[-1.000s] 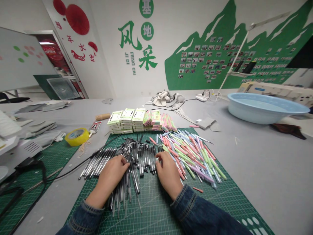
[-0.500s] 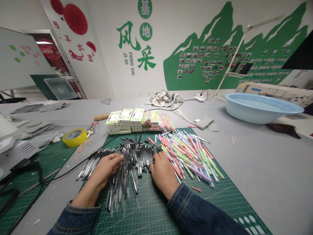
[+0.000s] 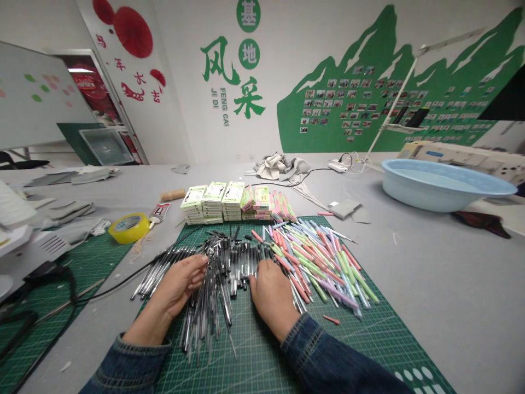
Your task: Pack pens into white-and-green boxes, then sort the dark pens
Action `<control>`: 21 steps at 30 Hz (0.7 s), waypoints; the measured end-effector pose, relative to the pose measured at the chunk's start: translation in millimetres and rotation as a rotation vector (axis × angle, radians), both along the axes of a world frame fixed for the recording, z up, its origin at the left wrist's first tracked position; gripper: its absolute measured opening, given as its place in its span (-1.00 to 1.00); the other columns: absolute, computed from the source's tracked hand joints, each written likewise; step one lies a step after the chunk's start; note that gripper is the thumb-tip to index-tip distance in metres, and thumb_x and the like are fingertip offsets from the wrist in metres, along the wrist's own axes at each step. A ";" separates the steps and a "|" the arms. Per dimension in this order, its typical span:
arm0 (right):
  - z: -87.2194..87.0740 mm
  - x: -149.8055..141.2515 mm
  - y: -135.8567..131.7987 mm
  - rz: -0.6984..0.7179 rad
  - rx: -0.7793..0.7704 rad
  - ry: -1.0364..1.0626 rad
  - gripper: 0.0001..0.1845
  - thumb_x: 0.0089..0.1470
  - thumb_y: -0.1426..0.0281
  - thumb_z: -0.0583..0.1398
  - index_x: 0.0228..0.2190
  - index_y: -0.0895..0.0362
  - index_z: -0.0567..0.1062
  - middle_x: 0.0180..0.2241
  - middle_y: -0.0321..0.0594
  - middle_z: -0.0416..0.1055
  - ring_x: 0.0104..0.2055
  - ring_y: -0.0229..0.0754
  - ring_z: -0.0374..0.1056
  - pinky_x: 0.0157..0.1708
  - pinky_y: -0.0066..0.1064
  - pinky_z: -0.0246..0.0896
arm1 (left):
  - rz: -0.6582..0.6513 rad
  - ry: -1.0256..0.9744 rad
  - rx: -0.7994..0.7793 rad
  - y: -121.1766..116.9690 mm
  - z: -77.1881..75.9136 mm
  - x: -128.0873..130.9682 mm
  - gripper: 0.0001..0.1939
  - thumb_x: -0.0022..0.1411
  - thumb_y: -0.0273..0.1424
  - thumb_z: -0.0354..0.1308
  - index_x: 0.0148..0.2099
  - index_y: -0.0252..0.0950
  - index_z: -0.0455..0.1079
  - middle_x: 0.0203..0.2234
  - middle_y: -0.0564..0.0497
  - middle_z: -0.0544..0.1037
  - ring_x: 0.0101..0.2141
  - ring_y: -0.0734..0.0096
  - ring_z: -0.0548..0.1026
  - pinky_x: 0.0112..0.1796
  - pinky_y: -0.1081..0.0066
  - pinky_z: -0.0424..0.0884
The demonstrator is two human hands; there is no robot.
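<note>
My left hand is at the left of a heap of thin pen refills and clear black-capped pens, its fingers curled in and thumb and forefinger together. Whatever is in that pinch is too small to make out. My right hand is lowered palm-down between the short row of black pen caps and a pile of pastel-coloured pens. Its fingers bend down and their tips are hidden. Some pale, shiny pen ends show beside its outer edge. More clear pens lie side by side beyond my left wrist.
A green cutting mat lies under the pens. Stacked small boxes line its far edge. Yellow tape and a black cable are on the left. A blue basin stands at the right, crumpled cloth behind.
My left hand has drawn back a little leftward from the refills, and its palm has turned inward. My right hand has shifted slightly left and toward me; pale pen ends now show beside it.
</note>
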State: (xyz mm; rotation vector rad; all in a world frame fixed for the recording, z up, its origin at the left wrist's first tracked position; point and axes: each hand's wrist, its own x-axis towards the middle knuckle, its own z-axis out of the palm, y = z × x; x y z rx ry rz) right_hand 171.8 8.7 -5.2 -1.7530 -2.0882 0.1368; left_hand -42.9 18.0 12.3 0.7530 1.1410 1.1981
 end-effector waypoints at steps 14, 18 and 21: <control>8.1 12.5 -3.9 0.166 -0.054 0.356 -0.92 0.03 0.52 0.11 -0.43 0.12 0.35 -0.41 -0.26 0.38 -0.39 -0.23 0.29 -0.42 -0.46 0.02 | 0.277 -0.150 0.154 1.0 10.8 4.0 -0.95 0.17 -0.55 0.15 -0.35 -0.41 0.43 -0.42 -0.05 0.55 -0.54 0.61 0.45 -0.57 0.66 0.43; 9.1 8.0 -11.1 0.300 -0.041 0.368 -0.88 0.01 0.57 0.11 -0.44 0.11 0.34 -0.43 -0.30 0.32 -0.40 -0.26 0.25 -0.40 -0.49 0.02 | 0.399 -0.207 0.265 -0.5 16.3 4.0 -0.88 0.19 -0.61 0.08 -0.35 -0.38 0.42 -0.43 -0.04 0.58 -0.51 0.59 0.51 -0.47 0.62 0.52; 8.7 5.5 -13.2 0.323 -0.039 0.356 -0.86 0.00 0.59 0.11 -0.45 0.11 0.33 -0.44 -0.32 0.30 -0.40 -0.26 0.23 -0.41 -0.48 0.01 | 0.417 -0.183 0.301 -1.6 18.6 4.1 -0.89 0.18 -0.60 0.09 -0.34 -0.36 0.42 -0.43 -0.02 0.59 -0.49 0.57 0.52 -0.44 0.58 0.55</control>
